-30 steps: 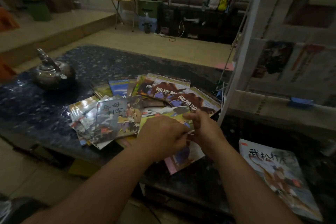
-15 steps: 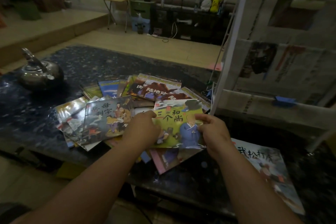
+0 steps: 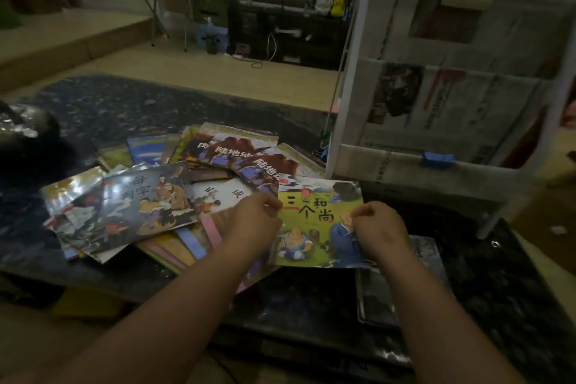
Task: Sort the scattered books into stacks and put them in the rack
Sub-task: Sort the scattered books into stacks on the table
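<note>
— Where's the green book (image 3: 314,224) at this moment?
— Front and centre, cover up, with big Chinese characters and cartoon figures on it. It sits between the two hands, above the near part of the dark speckled table (image 3: 131,103). Whether it rests on something or is held clear, I can't tell

— And the hands?
— The left hand (image 3: 254,224) is at the book's nine o'clock, fingers curled, pinching the left edge near the top corner. The right hand (image 3: 378,229) is at three o'clock, fingers curled on the right edge, knuckles over the cover. Both grip that one book

— What lies around it?
— From nine to eleven o'clock the pile of books (image 3: 149,206) is fanned out and overlapping. A dark-covered one lies on top at the left, and two brown ones with matching titles lie at eleven. The green book's left side overlaps the pile's right fringe. At four o'clock a grey book (image 3: 428,254) lies flat on the table, partly under the green one and the right wrist

— The rack?
— The rack (image 3: 350,78), white-framed, stands at one to two o'clock, just beyond the book's far right corner. Newspapers (image 3: 461,103) drape its tiers, and a blue clip (image 3: 438,159) sits on the lower rail

— Anything further off?
— A metal kettle (image 3: 26,131) at the table's left end, nine o'clock of the view, well apart from the books
</note>
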### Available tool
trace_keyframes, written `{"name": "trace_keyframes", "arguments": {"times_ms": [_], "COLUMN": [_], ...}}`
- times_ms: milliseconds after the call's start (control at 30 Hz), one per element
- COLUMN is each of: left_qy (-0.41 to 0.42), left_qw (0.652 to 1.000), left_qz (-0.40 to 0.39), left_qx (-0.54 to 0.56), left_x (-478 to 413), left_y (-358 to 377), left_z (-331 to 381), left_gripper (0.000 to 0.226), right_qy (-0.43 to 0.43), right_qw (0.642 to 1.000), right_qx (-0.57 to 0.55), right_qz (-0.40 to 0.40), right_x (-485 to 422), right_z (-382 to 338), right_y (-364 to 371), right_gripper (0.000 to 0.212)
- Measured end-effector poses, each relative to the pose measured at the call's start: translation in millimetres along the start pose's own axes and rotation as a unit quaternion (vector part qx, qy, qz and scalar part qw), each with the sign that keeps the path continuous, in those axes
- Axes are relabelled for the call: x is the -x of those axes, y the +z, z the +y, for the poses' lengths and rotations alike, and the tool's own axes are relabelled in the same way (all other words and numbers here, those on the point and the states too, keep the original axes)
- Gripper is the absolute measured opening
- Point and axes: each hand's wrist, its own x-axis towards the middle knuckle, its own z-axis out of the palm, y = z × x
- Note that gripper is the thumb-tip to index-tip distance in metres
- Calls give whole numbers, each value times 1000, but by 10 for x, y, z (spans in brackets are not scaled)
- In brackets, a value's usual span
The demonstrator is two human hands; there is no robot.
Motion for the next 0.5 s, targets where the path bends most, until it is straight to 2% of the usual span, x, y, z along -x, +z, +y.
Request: {"name": "trace_keyframes", "arguments": {"times_ms": [200, 500], "left_qy": [1, 42], "left_qw": [999, 994], "left_qz": [-38, -94], "left_qx": [9, -44], "left_x": [99, 246], "left_y": [337, 766], "left_z": [90, 231], "left_gripper": [25, 22], "right_qy": [20, 96], "right_qw": [997, 980], "right_qx": [73, 160], "right_qz": [12, -71], "right_x": [28, -33], "right_z": [145, 558], "right_y": [-276, -605], "right_gripper": [14, 16]}}
